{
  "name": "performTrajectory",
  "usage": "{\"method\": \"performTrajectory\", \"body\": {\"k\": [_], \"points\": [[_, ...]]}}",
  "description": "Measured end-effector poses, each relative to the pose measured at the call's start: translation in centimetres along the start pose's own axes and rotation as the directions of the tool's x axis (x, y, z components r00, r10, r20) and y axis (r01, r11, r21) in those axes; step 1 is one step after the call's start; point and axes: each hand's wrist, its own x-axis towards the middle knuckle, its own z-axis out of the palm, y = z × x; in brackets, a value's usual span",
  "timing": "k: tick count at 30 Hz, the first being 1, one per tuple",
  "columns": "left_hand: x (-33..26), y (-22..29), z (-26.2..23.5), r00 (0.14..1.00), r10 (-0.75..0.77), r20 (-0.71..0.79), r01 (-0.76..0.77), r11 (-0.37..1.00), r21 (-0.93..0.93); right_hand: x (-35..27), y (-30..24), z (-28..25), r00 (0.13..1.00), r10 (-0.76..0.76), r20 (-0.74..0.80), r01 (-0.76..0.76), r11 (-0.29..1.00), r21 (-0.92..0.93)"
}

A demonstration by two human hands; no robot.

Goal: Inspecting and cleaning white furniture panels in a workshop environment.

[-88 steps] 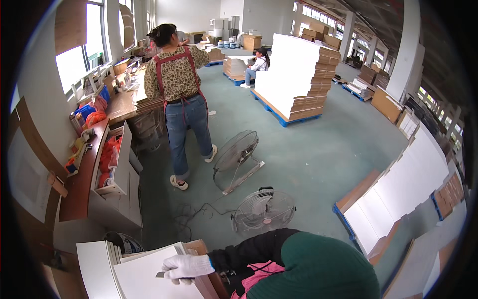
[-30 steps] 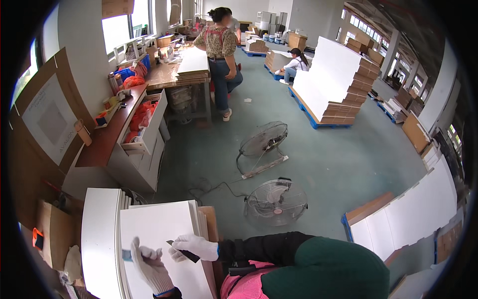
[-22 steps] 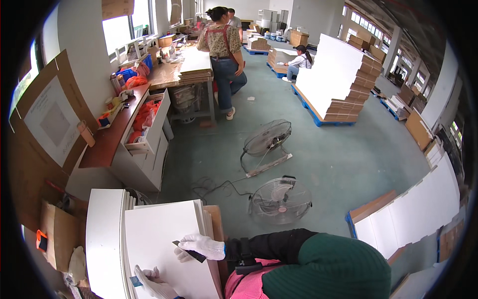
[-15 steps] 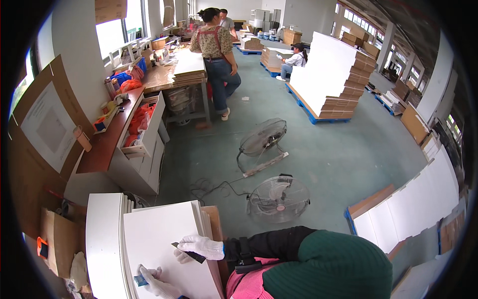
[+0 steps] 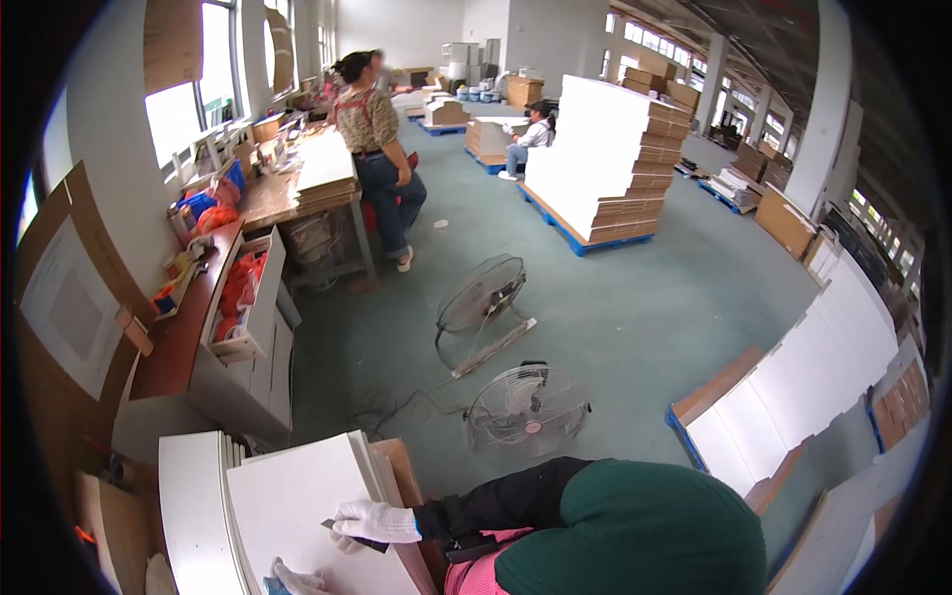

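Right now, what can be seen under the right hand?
A white board is under the right hand, which holds a dark tool. The patch of board covered by hand and tool is hidden, so I cannot tell whether anything lies there.

Past your right hand [image 5: 375,523], the top white panel [image 5: 297,486] lies bare to its far edge, so you can sweep across there; toward your left hand [image 5: 299,579] the gap is narrow. White boards [image 5: 193,511] flank you on the left, cardboard [image 5: 399,474] on the right. Beyond, two floor fans [image 5: 528,412] and an open drawer [image 5: 268,309] obstruct.
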Motion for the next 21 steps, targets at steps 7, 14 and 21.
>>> {"method": "performTrajectory", "body": {"k": [7, 14, 21], "points": [[1.8, -3.0, -1.1, 0.998, 0.024, 0.058, -0.025, 1.0, 0.017, 0.8, 0.4, -0.1, 1.0, 0.019, 0.017, -0.023, 0.977, 0.214], [1.4, -2.7, -1.2, 0.995, -0.028, 0.095, 0.03, 0.999, -0.02, 0.2, 0.0, -0.4, 0.999, -0.031, 0.027, 0.028, 0.994, 0.108], [1.8, -1.8, 0.2, 0.994, -0.089, -0.068, 0.078, 0.985, -0.153, -0.3, -0.5, 0.4, 0.998, -0.047, -0.051, 0.041, 0.994, -0.104]]}}
